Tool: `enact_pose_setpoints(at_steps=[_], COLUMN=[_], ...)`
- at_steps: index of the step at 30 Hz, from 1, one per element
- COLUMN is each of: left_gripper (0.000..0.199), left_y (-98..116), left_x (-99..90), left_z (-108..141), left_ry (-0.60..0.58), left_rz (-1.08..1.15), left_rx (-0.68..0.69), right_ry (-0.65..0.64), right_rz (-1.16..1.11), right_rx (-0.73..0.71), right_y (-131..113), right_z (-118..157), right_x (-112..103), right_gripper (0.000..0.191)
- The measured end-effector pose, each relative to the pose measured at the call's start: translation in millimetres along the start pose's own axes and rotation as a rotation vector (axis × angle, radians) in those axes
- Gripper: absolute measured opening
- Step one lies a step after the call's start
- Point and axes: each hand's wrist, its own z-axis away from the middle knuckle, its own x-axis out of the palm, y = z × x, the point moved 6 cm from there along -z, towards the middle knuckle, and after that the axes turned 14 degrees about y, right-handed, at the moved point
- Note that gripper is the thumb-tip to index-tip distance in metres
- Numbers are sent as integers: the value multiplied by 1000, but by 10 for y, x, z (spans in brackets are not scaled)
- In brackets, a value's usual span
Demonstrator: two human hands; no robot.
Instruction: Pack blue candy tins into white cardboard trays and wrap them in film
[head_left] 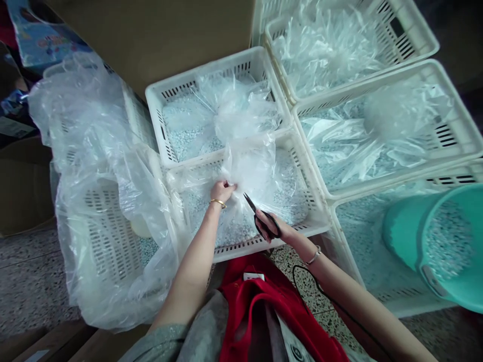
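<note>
Watching remotely, I saw | white plastic crate at the row's near edge, holding pale blue pellets in a clear plastic bag | left hand closed tight on the bag's gathered neck | right hand wrapped around black scissors, tips just beside that neck

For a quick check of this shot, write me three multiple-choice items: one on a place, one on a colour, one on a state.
1. Where is the teal bucket?
A) In the lower-right white crate
B) On the cardboard box
C) On the red cloth

2. What colour are the handles of the scissors in the right hand?
A) Red
B) Yellow
C) Black

3. What state is the clear plastic bag in at the left hand?
A) Spread flat
B) Gathered in the fist
C) Lying on the floor

1: A, it leans inside that crate.
2: C, black loops show at the fingers.
3: B, the plastic bunches in the fist.
</note>
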Motion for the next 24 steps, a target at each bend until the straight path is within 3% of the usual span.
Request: enact_pose_setpoints(at_steps=[3,6,8,9,12,15,19,21,24], left_gripper=[17,24,16,11,12,9,15,15,13], left_y=[50,188,302,359,477,480,418,360,244], left_x=[-175,-524,-655,-632,-358,-180,-159,-180,-216], left_z=[177,551,871,1007,1229,1191,1034,959,894], left_ry=[-11,263,441,454,343,357,428,436,430], left_rz=[72,71,-22,-99,-343,-458,-398,-233,103], left_rx=[99,301,439,497,602,552,539,535,425], right_ry=[-34,62,169,217,317,389,508,646,927], right_rz=[-106,-154,-146,-148,-187,-214,-222,-199,-15], right_rx=[-41,15,26,29,37,43,22,-15,-38], right_y=[-210,-205,-160,-137,-98,-100,-120,-158,-301], right_z=[296,501,575,598,647,713,763,722,597], right_x=[-164,-321,-409,-442,-500,-557,-799,-1104,-1805], right_gripper=[61,59,60,61,63,64,63,62,57])
